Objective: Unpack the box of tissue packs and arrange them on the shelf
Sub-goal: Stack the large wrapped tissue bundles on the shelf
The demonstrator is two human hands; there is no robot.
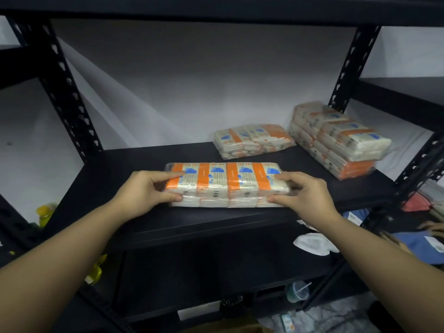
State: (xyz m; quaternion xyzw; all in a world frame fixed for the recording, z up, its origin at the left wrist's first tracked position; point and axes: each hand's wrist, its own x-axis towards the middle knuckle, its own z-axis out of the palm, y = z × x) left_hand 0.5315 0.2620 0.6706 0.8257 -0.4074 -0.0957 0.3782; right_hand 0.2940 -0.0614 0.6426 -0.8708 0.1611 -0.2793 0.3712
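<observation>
Item 1. Black metal shelving unit w/ perforated uprights; working shelf board [134, 162] matte black, mid-frame. Upper board and neighbouring bays cut off at frame edges.

Item 2. Tall stack of clear-wrapped tissue bundles, cream w/ orange bands [341, 140]; back right corner of shelf, against the upright. Bundle count not readable; wrap glare blurs the layers.

Item 3. Long flat bundle of tissue packs, cream w/ orange bands and blue print, clear wrap [227, 185]; lies on shelf near front edge, long axis left-right across the view. Straight ahead of both hands, each equally near.

Item 4. Shorter flat bundle, same print [253, 141]; behind item 3, just left of the stack, apart from both.

Item 5. Left hand [150, 191]: fingers over top of bundle's left end, thumb on front face, gripping. Right hand [304, 192]: same grip on right end. Both half closed round the wrap.

Judgement: bundle looks set down or nearly so; next move prob. a slide back toward item 4, pushed square w/ both ends kept level.

Not determinable: source box, not identifiable in view. Lower-shelf clutter: yellow bottle [44, 211], blue fabric [418, 243], lidded plastic cup w/ straw [296, 292]; dim, partly hidden by arms. Another person's fingers at right edge, cut off.
</observation>
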